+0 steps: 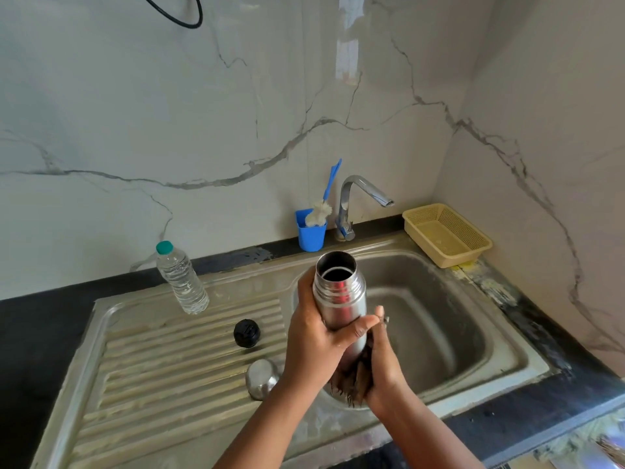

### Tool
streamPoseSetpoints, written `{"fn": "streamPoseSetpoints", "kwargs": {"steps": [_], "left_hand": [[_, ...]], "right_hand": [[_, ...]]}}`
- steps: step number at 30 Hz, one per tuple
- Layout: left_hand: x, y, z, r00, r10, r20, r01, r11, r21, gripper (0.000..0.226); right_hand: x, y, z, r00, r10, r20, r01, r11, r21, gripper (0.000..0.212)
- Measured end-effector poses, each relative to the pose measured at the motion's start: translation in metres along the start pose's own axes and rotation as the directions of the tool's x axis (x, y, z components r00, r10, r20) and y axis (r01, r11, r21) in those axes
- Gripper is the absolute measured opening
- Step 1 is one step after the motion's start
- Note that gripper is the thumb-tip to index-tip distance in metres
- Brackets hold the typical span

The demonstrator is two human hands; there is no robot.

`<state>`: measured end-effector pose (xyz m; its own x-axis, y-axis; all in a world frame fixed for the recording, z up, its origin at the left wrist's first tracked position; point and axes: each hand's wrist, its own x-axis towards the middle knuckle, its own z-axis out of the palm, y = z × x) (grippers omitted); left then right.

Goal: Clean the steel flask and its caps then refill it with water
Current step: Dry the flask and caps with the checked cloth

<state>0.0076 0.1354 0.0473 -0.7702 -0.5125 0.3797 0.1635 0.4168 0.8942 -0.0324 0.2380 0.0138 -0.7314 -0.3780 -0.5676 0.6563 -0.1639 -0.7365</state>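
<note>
Over the sink basin (456,299) the open steel flask (340,299) stands upright, gripped by the left hand (314,340) while the right hand (382,363) clamps what looks like a brown scrubber (355,377) against its lower body. Both caps, steel (262,377) and black (247,333), wait on the drainboard, apparently unwashed; rinsing and refilling from the water bottle (181,279) remain.

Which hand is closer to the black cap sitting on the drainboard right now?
Left. The left hand grips the steel flask just right of the black cap. The right hand is on the flask's far side, over the sink basin, holding a brown scrubber.
</note>
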Motion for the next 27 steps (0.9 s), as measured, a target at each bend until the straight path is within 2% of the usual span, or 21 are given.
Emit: {"fn": "streamPoseSetpoints", "kwargs": {"steps": [3, 7, 11, 13, 14, 15, 16, 17, 18, 20, 21, 22, 23, 24, 25, 27], "left_hand": [[0.003, -0.001, -0.001, 1.000, 0.003, 0.003, -0.003, 0.991, 0.131, 0.084], [-0.004, -0.007, -0.002, 0.987, -0.058, 0.149, -0.001, 0.929, 0.369, 0.084], [-0.010, -0.021, -0.009, 0.950, -0.139, 0.281, 0.041, 0.944, 0.329, 0.079], [-0.011, -0.022, -0.007, 0.942, -0.137, 0.306, 0.034, 0.947, 0.320, 0.078], [-0.011, -0.019, -0.006, 0.945, -0.128, 0.301, 0.024, 0.944, 0.328, 0.076], [-0.011, -0.015, -0.006, 0.949, -0.117, 0.292, 0.010, 0.939, 0.344, 0.074], [-0.009, -0.011, -0.005, 0.953, -0.103, 0.285, -0.008, 0.932, 0.363, 0.073], [-0.007, -0.008, -0.004, 0.955, -0.088, 0.283, -0.027, 0.924, 0.381, 0.071], [-0.005, -0.004, -0.003, 0.956, -0.074, 0.284, -0.047, 0.916, 0.397, 0.070], [0.000, -0.001, -0.002, 0.956, -0.055, 0.288, -0.072, 0.908, 0.414, 0.064], [0.002, -0.001, -0.002, 0.954, -0.053, 0.296, -0.072, 0.915, 0.397, 0.060], [0.004, -0.003, -0.001, 0.949, -0.053, 0.311, -0.067, 0.929, 0.364, 0.056], [0.005, -0.006, -0.001, 0.941, -0.051, 0.334, -0.064, 0.943, 0.325, 0.054], [0.006, -0.010, 0.000, 0.935, -0.043, 0.352, -0.067, 0.953, 0.294, 0.053], [0.006, -0.012, 0.001, 0.932, -0.026, 0.361, -0.079, 0.959, 0.273, 0.054], [0.007, -0.012, 0.005, 0.936, 0.007, 0.351, -0.098, 0.965, 0.243, 0.059]], "right_hand": [[-0.006, -0.005, 0.001, 0.994, -0.038, 0.104, 0.040, 0.999, -0.020, 0.099], [-0.010, -0.025, 0.010, 0.977, -0.143, 0.160, 0.130, 0.988, 0.087, 0.094], [-0.010, -0.054, 0.007, 0.968, -0.222, 0.118, 0.204, 0.968, 0.145, 0.090], [-0.014, -0.062, 0.008, 0.950, -0.280, 0.135, 0.271, 0.959, 0.084, 0.084], [-0.015, -0.063, 0.008, 0.921, -0.358, 0.156, 0.359, 0.933, 0.023, 0.075], [-0.013, -0.061, 0.008, 0.866, -0.471, 0.169, 0.482, 0.876, -0.030, 0.060], [-0.011, -0.060, 0.006, 0.778, -0.602, 0.179, 0.622, 0.779, -0.082, 0.043], [-0.011, -0.060, 0.004, 0.648, -0.736, 0.197, 0.762, 0.629, -0.157, 0.028], [-0.009, -0.062, -0.001, 0.493, -0.833, 0.249, 0.864, 0.435, -0.254, 0.019], [-0.005, -0.070, -0.013, 0.184, -0.862, 0.473, 0.930, -0.003, -0.368, 0.022], [-0.002, -0.075, -0.019, 0.073, -0.807, 0.587, 0.913, -0.183, -0.364, 0.027], [-0.001, -0.081, -0.025, 0.010, -0.739, 0.674, 0.886, -0.306, -0.348, 0.031], [0.002, -0.086, -0.029, -0.015, -0.677, 0.736, 0.860, -0.384, -0.336, 0.035], [0.005, -0.091, -0.032, -0.014, -0.633, 0.774, 0.846, -0.420, -0.328, 0.037], [0.007, -0.096, -0.033, 0.015, -0.612, 0.791, 0.852, -0.406, -0.330, 0.039], [0.008, -0.100, -0.031, 0.115, -0.650, 0.751, 0.896, -0.258, -0.361, 0.037]]}}
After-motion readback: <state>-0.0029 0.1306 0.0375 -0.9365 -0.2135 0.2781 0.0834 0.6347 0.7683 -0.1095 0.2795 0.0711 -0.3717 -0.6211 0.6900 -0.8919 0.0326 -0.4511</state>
